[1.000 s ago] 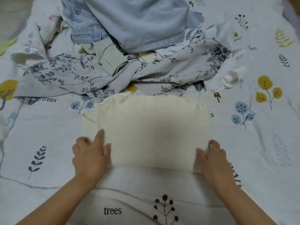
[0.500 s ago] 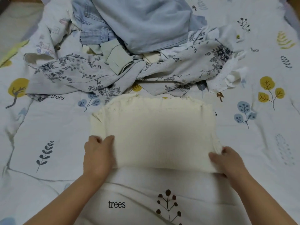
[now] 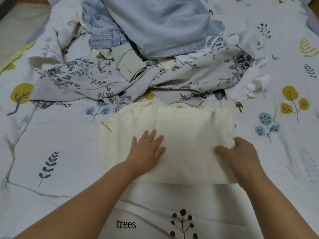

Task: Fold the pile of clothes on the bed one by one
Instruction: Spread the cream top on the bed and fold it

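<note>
A cream ribbed knit garment [image 3: 186, 128] lies folded flat on the bed in front of me. My left hand [image 3: 146, 149] rests flat on its middle with the fingers straight. At the garment's right edge my right hand [image 3: 240, 154] grips a bunched fold of the knit, thumb on top. Behind it sits the pile: a grey floral garment [image 3: 89, 80], light blue jeans [image 3: 101, 31], a pale blue garment [image 3: 160, 26] on top, a sage green cuff [image 3: 131, 66] and a white piece [image 3: 253, 83] at the right.
The bed sheet [image 3: 51, 138] is white with printed leaves, trees and the word "trees". A strip of floor or bed edge [image 3: 15, 23] shows at the far left. Bare sheet lies left and right of the cream garment.
My left hand has moved from the garment's left front corner onto its middle and lies flat. My right hand has gathered the right edge inward. The view has shifted closer.
</note>
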### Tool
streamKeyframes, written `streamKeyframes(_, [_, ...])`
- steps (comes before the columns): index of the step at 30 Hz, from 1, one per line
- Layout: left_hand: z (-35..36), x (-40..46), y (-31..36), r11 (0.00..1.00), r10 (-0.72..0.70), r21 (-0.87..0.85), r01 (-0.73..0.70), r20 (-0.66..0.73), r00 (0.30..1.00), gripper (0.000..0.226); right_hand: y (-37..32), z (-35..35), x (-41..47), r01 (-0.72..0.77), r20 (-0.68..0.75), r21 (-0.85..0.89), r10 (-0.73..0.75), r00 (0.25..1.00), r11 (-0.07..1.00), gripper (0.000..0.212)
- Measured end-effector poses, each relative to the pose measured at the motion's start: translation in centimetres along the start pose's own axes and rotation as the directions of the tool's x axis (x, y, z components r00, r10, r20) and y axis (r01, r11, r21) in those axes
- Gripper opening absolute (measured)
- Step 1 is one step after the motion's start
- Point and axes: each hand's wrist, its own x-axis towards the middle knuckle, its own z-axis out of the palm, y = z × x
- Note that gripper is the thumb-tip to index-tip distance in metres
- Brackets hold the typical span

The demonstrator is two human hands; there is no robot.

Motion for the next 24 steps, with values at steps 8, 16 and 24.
streamKeyframes(8, [-9.3, -2.3, 1.6, -0.046, 0.042, -0.997, 0.058, 0.056, 0.998, 0.049, -8.4, 6.9, -7.3, 0.450, 0.170, -0.184, -0.423, 0.890, 0.874, 0.061])
streamKeyframes(16, [-9.0, -1.8, -5.6, 0.239, -0.220, -0.966, 0.102, 0.048, 0.974, 0.033, -9.0, 14.5, -9.5, 0.539, 0.437, -0.029, -0.474, 0.764, 0.842, 0.068])
streamKeyframes(24, [-5.3, 0.0, -7.7, 0.838, -0.371, -0.523, 0.154, -0.338, 0.865, 0.052, -8.1, 13.2, -6.9, 0.503, 0.208, -0.184, -0.466, 0.860, 0.845, 0.046])
